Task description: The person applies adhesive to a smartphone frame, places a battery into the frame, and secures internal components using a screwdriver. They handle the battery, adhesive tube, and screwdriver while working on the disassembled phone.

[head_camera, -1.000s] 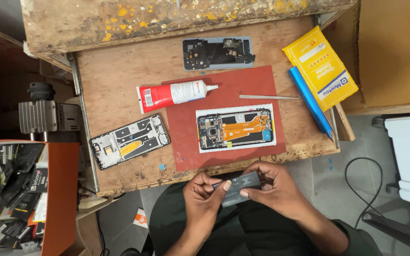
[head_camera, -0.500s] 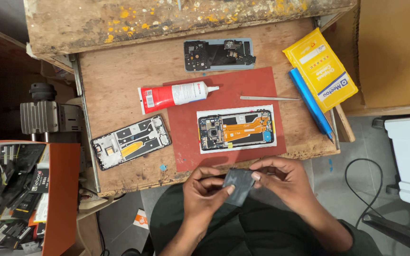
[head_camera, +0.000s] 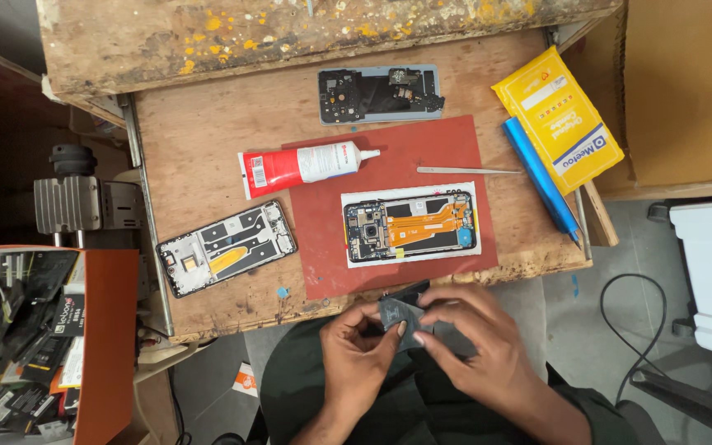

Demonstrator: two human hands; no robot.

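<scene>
Both hands, left and right, pinch a small dark flat phone part at lower centre; a yellow rectangular packet lies upper right, a red-and-white glue tube mid-table.

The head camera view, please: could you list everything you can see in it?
Dark flat part: one, dark grey, held between both hands below the tray edge.
Opened phone: one, black with orange strip, on red mat.
Phone frame: one, silver, left on wooden tray.
Back cover: one, grey, top.
Glue tube: one, red and white.
Tweezers: one, metal.
Yellow packet: one, right.
Blue tool: one.
Parts bin: one, orange, far left.
Left hand, right hand: pinching the part.
</scene>
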